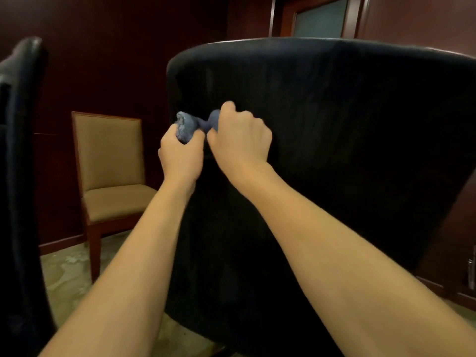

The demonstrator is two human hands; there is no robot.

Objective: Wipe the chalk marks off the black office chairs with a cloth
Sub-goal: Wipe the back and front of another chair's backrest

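Observation:
The back of a black office chair (pixel 334 119) fills the middle and right of the head view. A bunched blue-grey cloth (pixel 192 124) is held in front of its upper left part. My left hand (pixel 180 155) grips the cloth's left end from below. My right hand (pixel 239 137) grips its right end, fingers curled around it. The cloth looks twisted between the two hands. No chalk mark shows clearly on the dark chair back. A second black office chair (pixel 18 150) stands at the left edge, seen side-on.
A wooden chair with tan upholstery (pixel 110 163) stands against the dark red wall behind, left of centre. Pale patterned floor (pixel 67 274) shows between the chairs. A door with frosted glass (pixel 319 19) is at the top right.

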